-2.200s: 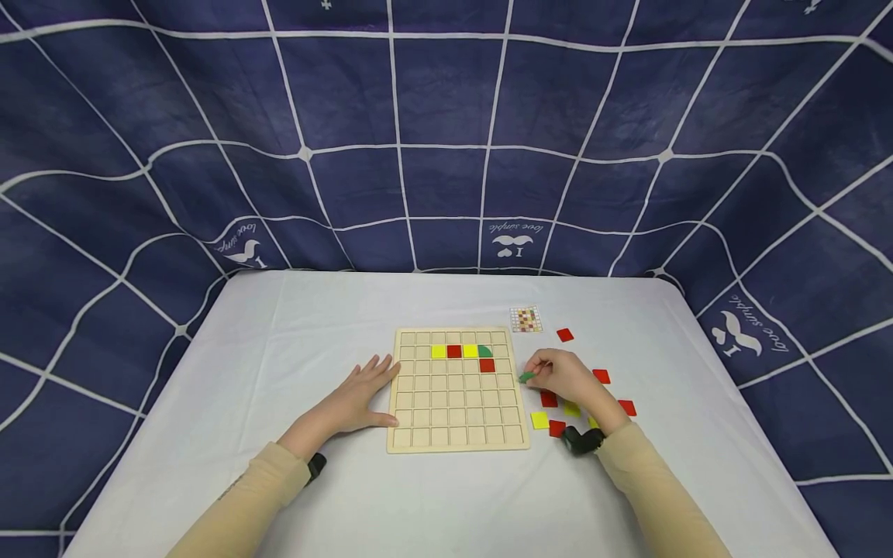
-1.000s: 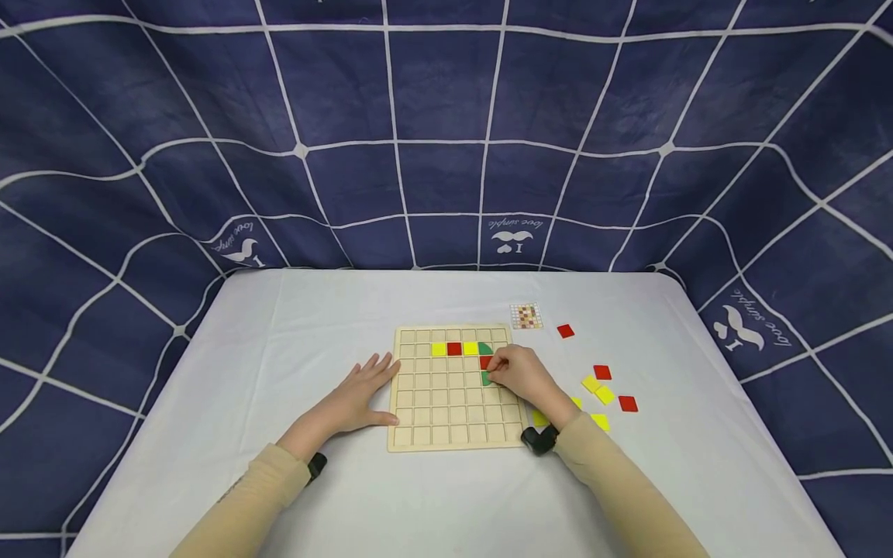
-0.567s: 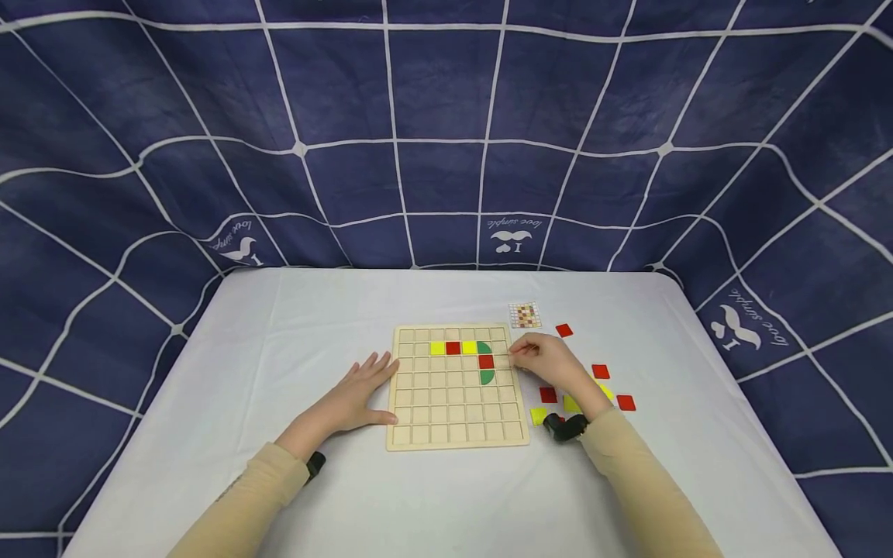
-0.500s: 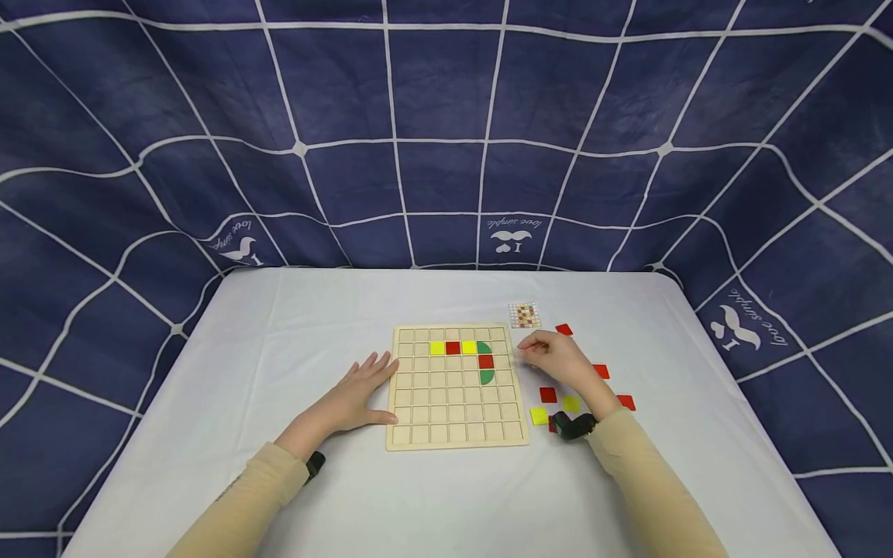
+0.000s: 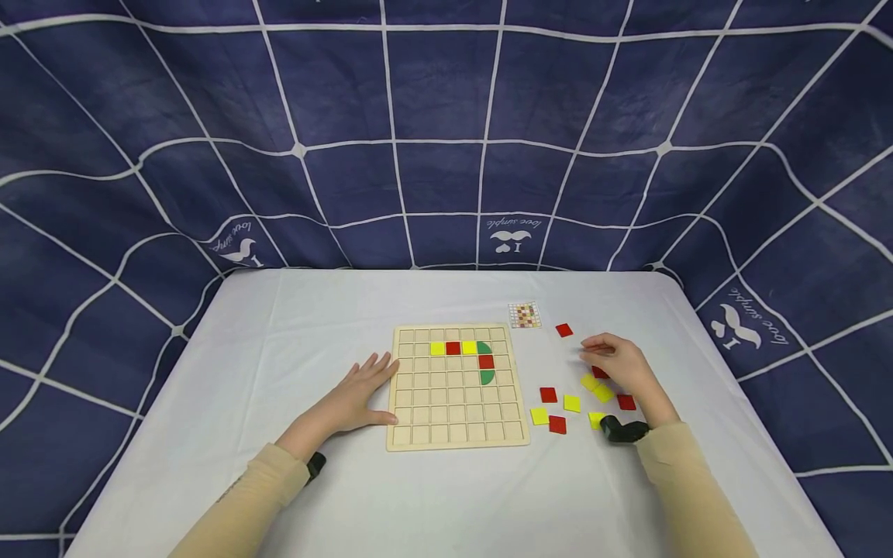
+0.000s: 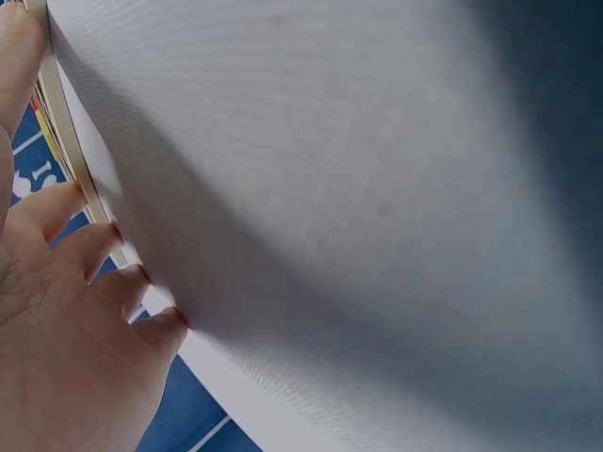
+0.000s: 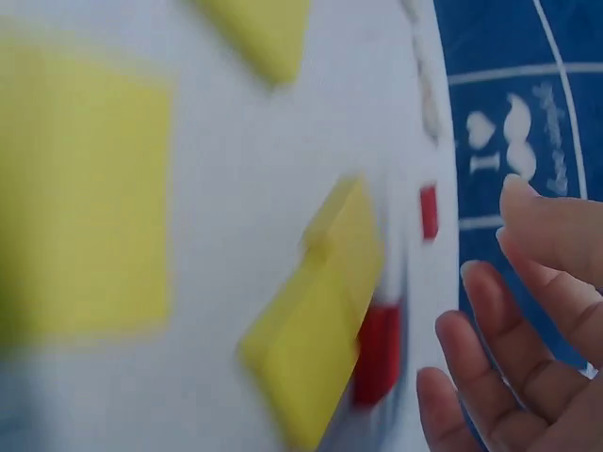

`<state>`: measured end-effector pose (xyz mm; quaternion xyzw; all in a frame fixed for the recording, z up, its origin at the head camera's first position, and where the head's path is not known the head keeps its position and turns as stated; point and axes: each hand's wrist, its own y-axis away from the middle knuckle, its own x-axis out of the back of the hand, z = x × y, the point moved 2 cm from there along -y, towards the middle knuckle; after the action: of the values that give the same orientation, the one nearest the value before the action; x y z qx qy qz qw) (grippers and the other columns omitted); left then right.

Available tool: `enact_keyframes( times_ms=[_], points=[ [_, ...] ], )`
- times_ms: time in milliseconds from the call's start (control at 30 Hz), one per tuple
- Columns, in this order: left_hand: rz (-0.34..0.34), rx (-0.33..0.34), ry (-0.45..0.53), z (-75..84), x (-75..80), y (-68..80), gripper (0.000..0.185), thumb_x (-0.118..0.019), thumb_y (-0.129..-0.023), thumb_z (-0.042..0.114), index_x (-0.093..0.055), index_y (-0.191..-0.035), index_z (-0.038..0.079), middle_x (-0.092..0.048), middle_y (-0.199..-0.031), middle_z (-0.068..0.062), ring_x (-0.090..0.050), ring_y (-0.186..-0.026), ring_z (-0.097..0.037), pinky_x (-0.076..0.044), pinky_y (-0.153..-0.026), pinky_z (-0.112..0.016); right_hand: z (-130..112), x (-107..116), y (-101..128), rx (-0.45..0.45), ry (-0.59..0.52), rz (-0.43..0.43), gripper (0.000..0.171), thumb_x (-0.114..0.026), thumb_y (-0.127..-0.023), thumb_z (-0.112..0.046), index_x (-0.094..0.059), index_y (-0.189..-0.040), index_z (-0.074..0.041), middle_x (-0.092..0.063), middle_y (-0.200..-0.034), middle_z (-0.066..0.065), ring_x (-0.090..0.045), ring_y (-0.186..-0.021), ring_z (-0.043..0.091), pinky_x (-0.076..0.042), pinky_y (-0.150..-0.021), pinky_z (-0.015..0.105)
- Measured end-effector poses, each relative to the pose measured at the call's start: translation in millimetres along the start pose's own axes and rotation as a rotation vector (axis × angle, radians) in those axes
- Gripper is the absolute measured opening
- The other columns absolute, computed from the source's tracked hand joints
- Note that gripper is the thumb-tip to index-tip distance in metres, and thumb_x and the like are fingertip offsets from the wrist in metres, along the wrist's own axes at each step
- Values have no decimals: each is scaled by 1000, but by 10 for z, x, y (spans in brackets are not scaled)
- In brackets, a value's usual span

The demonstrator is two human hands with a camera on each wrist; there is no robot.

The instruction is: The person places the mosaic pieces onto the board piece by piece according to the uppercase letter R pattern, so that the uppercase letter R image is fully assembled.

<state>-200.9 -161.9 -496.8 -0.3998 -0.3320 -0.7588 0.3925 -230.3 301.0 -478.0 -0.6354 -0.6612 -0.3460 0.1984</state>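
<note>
A wooden grid board (image 5: 456, 411) lies on the white table. Its upper rows hold two yellow tiles (image 5: 437, 349), a red tile (image 5: 453, 349), and two green curved pieces (image 5: 487, 377) with a red tile (image 5: 486, 362) between them. My left hand (image 5: 359, 397) rests flat on the cloth, fingers against the board's left edge (image 6: 66, 122). My right hand (image 5: 614, 363) hovers over loose tiles right of the board and holds nothing. In the right wrist view its fingers (image 7: 509, 367) are near a stacked yellow tile (image 7: 316, 320) and a red tile (image 7: 379, 353).
Loose red tiles (image 5: 548, 394) and yellow tiles (image 5: 572, 403) are scattered right of the board, one red tile (image 5: 563, 330) farther back. A small pattern card (image 5: 525, 315) lies beyond the board's far right corner. A blue checked cloth (image 5: 446, 116) hangs behind the table.
My right hand carried a green piece from the loose tiles to the board, set it below the red tile, and drew back right over the loose tiles. The left hand stayed still.
</note>
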Motion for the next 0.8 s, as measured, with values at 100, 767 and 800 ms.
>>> enact_keyframes(
  times_ms=[100, 767, 800],
  points=[
    [2, 2, 0, -2, -1, -3, 103, -78, -75, 52, -30, -154, 5, -20, -163, -18, -12, -151, -41, -12, -122, -60, 122, 39, 8, -19, 17, 6, 41, -69, -92, -25, -62, -126, -3, -62, -125, 22, -58, -105, 32, -53, -93, 43],
    [-4, 11, 5, -1, -2, -9, 103, -78, -76, 51, -30, -155, 6, -20, -163, -18, -10, -152, -40, -12, -122, -60, 254, -65, 244, 39, 185, -21, 47, -82, -80, -31, -69, -119, -7, -56, -120, 19, -42, -108, 34, -46, -88, 48],
    [-6, 10, 6, 1, -2, -9, 103, -78, -76, 52, -30, -155, 6, -20, -163, -18, -10, -152, -40, -11, -122, -60, 260, -72, 245, 34, 191, -19, 47, -82, -80, -31, -69, -118, -6, -57, -119, 19, -42, -107, 34, -47, -86, 46]
  ],
)
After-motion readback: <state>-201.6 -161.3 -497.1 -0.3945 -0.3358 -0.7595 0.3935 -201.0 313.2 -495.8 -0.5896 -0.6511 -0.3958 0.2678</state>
